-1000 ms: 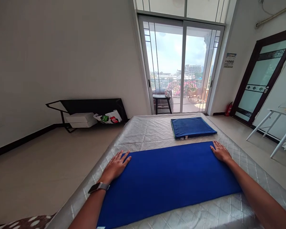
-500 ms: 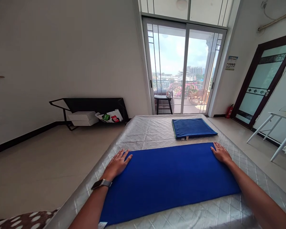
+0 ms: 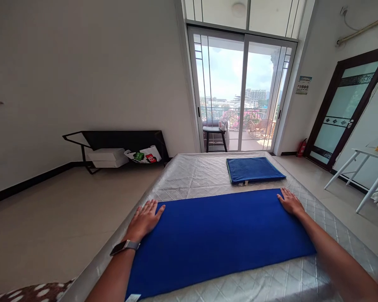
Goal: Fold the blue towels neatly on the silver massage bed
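Note:
A long blue cloth (image 3: 220, 239) lies flat across a quilted silver-grey mattress (image 3: 189, 172), a white tag at its near left corner. My left hand (image 3: 145, 219), with a watch on the wrist, rests at the cloth's far left corner, fingers spread and the thumb on the blue edge. At the far right corner, my right hand (image 3: 290, 201) lies flat with its fingertips beside the cloth's edge. Neither hand grips anything. Beyond the long cloth sits a folded blue cloth (image 3: 255, 169) with small tags on its near edge.
A black rack (image 3: 122, 140) with white boxes (image 3: 107, 157) and a printed bag (image 3: 144, 155) stands by the left wall. Sliding glass doors (image 3: 245, 92) are ahead. On the right are a fire extinguisher (image 3: 301, 148), a dark-framed door (image 3: 346, 111) and a white table (image 3: 370, 153).
My left hand has slid left, outward over the cloth's corner, and that corner now lies further left. My right hand has barely moved. The view has tilted slightly.

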A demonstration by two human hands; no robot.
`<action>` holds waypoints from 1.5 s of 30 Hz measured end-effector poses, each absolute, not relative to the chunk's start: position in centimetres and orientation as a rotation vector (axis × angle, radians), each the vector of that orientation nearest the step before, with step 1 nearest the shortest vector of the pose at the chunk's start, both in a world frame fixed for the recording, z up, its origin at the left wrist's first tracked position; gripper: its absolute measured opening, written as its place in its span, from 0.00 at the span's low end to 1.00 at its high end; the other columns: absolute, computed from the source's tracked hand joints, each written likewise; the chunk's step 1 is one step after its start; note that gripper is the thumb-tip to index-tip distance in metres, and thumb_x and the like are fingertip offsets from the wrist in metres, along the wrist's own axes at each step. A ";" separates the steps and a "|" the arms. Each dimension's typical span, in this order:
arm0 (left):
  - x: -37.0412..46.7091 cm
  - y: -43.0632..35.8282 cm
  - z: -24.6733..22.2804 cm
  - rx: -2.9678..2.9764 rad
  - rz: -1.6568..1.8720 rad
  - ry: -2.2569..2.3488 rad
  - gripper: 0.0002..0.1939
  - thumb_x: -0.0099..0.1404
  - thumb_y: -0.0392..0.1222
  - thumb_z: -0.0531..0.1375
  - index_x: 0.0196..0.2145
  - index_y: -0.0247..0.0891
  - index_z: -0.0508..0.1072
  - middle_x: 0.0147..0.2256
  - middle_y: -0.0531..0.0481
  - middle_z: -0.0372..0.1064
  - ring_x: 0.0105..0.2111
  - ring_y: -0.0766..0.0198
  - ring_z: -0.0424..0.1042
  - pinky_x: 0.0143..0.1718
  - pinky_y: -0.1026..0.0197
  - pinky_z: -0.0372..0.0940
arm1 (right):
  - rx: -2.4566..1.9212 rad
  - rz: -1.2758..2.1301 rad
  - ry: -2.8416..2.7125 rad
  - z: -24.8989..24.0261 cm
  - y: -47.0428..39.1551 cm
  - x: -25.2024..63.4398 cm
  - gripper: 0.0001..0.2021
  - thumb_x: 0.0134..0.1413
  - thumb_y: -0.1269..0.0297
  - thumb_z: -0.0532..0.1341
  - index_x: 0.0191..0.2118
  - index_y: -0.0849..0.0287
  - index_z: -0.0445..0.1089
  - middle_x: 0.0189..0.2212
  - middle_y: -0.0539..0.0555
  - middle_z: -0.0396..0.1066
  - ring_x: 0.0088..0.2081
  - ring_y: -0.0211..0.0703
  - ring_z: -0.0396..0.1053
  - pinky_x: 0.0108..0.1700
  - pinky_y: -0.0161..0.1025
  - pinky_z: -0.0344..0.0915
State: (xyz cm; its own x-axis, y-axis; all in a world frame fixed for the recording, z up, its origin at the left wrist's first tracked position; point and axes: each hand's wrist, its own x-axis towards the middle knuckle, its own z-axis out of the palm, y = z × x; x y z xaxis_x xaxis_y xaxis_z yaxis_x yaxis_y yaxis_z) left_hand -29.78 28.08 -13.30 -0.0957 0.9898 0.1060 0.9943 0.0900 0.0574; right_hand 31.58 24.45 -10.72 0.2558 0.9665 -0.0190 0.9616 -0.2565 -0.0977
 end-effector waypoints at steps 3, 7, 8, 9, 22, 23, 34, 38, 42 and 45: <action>-30.1 27.6 -12.8 -2.062 -0.243 -2.248 0.35 0.70 0.49 0.40 0.65 0.23 0.60 0.68 0.36 0.53 0.69 0.50 0.48 0.69 0.44 0.42 | -2.445 0.112 -1.864 -10.9 24.6 31.7 0.33 0.69 0.49 0.38 0.72 0.62 0.44 0.72 0.53 0.42 0.71 0.44 0.41 0.71 0.44 0.38; -30.8 27.3 -12.2 -2.003 -0.461 -2.120 0.30 0.69 0.43 0.42 0.61 0.28 0.67 0.63 0.36 0.63 0.66 0.46 0.56 0.67 0.42 0.49 | -2.435 0.097 -1.866 -11.0 24.6 31.7 0.33 0.68 0.50 0.38 0.72 0.63 0.45 0.72 0.55 0.43 0.71 0.46 0.42 0.70 0.45 0.39; -30.9 27.3 -12.1 -1.999 -0.500 -2.089 0.29 0.68 0.42 0.42 0.59 0.30 0.69 0.61 0.36 0.65 0.65 0.46 0.58 0.66 0.43 0.50 | -2.432 0.096 -1.870 -11.0 24.6 31.7 0.33 0.68 0.51 0.38 0.72 0.63 0.45 0.72 0.55 0.43 0.71 0.46 0.42 0.70 0.45 0.39; -30.8 27.3 -12.1 -2.012 -0.523 -2.056 0.28 0.68 0.42 0.42 0.58 0.31 0.71 0.60 0.37 0.67 0.64 0.47 0.59 0.66 0.44 0.52 | -2.432 0.096 -1.872 -11.0 24.6 31.8 0.33 0.68 0.51 0.38 0.72 0.64 0.45 0.72 0.55 0.43 0.71 0.46 0.42 0.70 0.45 0.39; -29.4 27.2 -12.5 -2.195 -0.204 -2.170 0.31 0.71 0.48 0.40 0.65 0.36 0.63 0.66 0.46 0.58 0.68 0.55 0.53 0.68 0.46 0.44 | -2.450 0.102 -1.844 -10.6 24.4 31.5 0.33 0.68 0.50 0.38 0.72 0.63 0.45 0.72 0.55 0.45 0.71 0.47 0.43 0.70 0.46 0.41; -29.5 27.2 -12.5 -2.198 -0.187 -2.167 0.31 0.71 0.48 0.40 0.65 0.36 0.63 0.66 0.46 0.57 0.68 0.54 0.52 0.68 0.46 0.44 | -2.445 0.104 -1.843 -10.6 24.4 31.5 0.33 0.68 0.50 0.38 0.72 0.63 0.45 0.72 0.55 0.44 0.71 0.47 0.43 0.70 0.46 0.41; -29.7 27.2 -13.0 -2.205 -0.003 -2.057 0.31 0.68 0.41 0.42 0.66 0.33 0.61 0.67 0.42 0.53 0.67 0.52 0.54 0.68 0.42 0.43 | -2.419 0.128 -1.832 -10.3 24.1 31.0 0.33 0.68 0.51 0.39 0.72 0.63 0.46 0.72 0.56 0.45 0.71 0.46 0.43 0.70 0.46 0.40; -29.8 27.5 -11.8 -2.262 0.108 -1.982 0.30 0.64 0.41 0.46 0.62 0.37 0.68 0.64 0.43 0.59 0.66 0.49 0.57 0.67 0.42 0.46 | -2.385 0.128 -1.818 -10.4 24.1 30.9 0.32 0.68 0.51 0.39 0.72 0.61 0.47 0.71 0.57 0.46 0.71 0.46 0.43 0.70 0.46 0.40; -26.8 27.9 -8.9 -2.126 0.142 -2.103 0.29 0.63 0.42 0.47 0.58 0.35 0.72 0.59 0.40 0.68 0.62 0.49 0.63 0.65 0.42 0.51 | -2.380 0.177 -1.801 -10.2 23.9 30.5 0.33 0.68 0.51 0.39 0.72 0.63 0.46 0.71 0.57 0.46 0.71 0.45 0.42 0.70 0.45 0.39; -22.6 28.5 -6.5 -2.061 0.097 -2.123 0.27 0.64 0.39 0.46 0.54 0.29 0.73 0.56 0.32 0.71 0.59 0.45 0.67 0.61 0.41 0.57 | -2.359 0.179 -1.804 -9.5 23.6 30.0 0.32 0.69 0.53 0.40 0.71 0.65 0.48 0.72 0.58 0.44 0.72 0.45 0.39 0.70 0.47 0.37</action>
